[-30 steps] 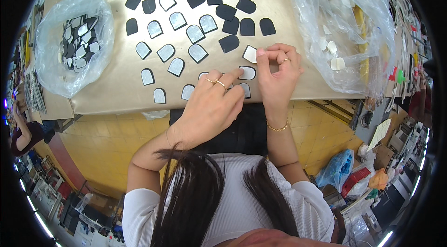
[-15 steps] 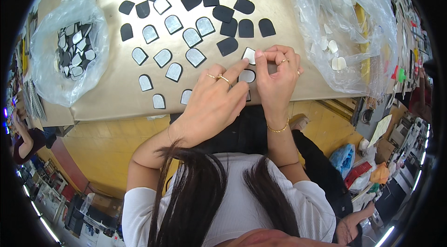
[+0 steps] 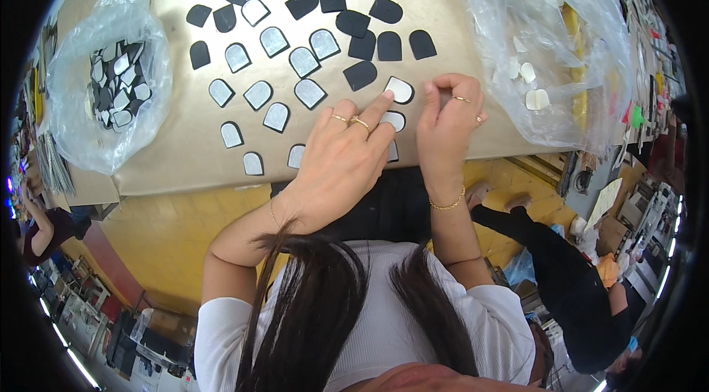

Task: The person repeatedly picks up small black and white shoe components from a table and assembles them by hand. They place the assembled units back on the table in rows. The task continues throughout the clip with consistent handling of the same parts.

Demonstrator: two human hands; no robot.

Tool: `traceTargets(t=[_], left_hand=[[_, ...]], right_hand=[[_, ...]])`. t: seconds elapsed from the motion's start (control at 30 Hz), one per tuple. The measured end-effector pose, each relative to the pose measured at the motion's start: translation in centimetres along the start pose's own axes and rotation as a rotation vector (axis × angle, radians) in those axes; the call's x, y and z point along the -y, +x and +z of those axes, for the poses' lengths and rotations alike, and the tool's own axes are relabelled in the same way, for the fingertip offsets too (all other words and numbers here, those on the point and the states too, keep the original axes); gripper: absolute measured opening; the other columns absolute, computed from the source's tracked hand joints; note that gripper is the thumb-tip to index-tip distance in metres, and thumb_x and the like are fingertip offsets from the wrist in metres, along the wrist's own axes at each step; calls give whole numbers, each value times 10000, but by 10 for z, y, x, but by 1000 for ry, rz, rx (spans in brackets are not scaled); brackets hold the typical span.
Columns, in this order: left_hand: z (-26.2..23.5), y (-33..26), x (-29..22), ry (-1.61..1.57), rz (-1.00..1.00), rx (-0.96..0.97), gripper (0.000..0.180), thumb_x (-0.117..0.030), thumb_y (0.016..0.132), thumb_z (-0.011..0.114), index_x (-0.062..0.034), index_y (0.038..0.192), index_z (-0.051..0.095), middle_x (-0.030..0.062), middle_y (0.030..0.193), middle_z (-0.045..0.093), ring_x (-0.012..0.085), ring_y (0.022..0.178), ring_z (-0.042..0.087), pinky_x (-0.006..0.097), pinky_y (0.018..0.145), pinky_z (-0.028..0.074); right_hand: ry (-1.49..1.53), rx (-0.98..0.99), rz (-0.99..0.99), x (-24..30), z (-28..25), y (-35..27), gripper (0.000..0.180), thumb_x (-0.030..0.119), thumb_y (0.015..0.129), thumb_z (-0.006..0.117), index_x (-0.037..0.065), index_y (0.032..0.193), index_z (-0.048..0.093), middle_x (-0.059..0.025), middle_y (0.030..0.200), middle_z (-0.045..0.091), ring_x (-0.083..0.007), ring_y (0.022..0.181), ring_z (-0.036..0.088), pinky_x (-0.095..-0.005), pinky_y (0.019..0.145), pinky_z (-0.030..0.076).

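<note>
Many small arch-shaped pieces lie in rows on a tan table point(image 3: 185, 156): black ones point(image 3: 353, 23) at the back, grey-faced ones with dark rims point(image 3: 304, 61) nearer me. My left hand point(image 3: 343, 159) lies flat over the nearest pieces, its forefinger tip touching a white-faced piece point(image 3: 399, 89). My right hand point(image 3: 447, 122) is beside it, fingers curled and pinched together at that piece's right edge; whether it grips something small is hidden. Another pale piece point(image 3: 394, 121) shows between my hands.
A clear plastic bag point(image 3: 111, 89) of the same pieces sits at the table's left. A larger clear bag point(image 3: 546, 52) with white pieces lies at the right. Another person's leg point(image 3: 532, 233) is on the yellow floor at the right, another person at far left.
My left forefinger has stretched out onto the white-faced piece. My right hand's fingers stay pinched beside it. The view has shifted slightly.
</note>
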State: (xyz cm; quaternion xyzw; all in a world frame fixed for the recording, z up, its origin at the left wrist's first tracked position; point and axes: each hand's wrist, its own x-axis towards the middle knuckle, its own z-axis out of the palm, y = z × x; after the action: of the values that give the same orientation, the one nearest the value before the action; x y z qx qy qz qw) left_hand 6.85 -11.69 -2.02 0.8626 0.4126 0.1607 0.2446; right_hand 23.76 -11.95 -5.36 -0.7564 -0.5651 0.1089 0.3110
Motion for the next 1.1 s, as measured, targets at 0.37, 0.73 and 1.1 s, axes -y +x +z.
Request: traceTargets(t=[0.37,0.73,1.1], left_hand=[[-4,-1,2,-121,-5,-48,135,-65,822,728,-47,927,645,87,1328,635,286,901,544,405,867,470],[-3,-4,-3,-111,-9,-32,116,-71,818,726,-48,895,642,92,1324,623,293,946,543,407,888,468],[-12,-15,0,-107,-82,-81,176,-63,804,745,-67,936,629,73,1336,606,283,928,537,408,882,452]], right_hand=[[-44,44,-341,-2,-9,-8,315,147,791,809,180,1101,770,28,1050,648,-177,898,546,-364,874,316],[265,152,-270,-1,-17,6,153,32,814,772,72,934,686,-19,898,698,-212,839,623,-349,812,403],[208,627,-379,34,-8,74,127,177,907,712,57,923,750,-55,820,700,-192,731,618,-319,795,399]])
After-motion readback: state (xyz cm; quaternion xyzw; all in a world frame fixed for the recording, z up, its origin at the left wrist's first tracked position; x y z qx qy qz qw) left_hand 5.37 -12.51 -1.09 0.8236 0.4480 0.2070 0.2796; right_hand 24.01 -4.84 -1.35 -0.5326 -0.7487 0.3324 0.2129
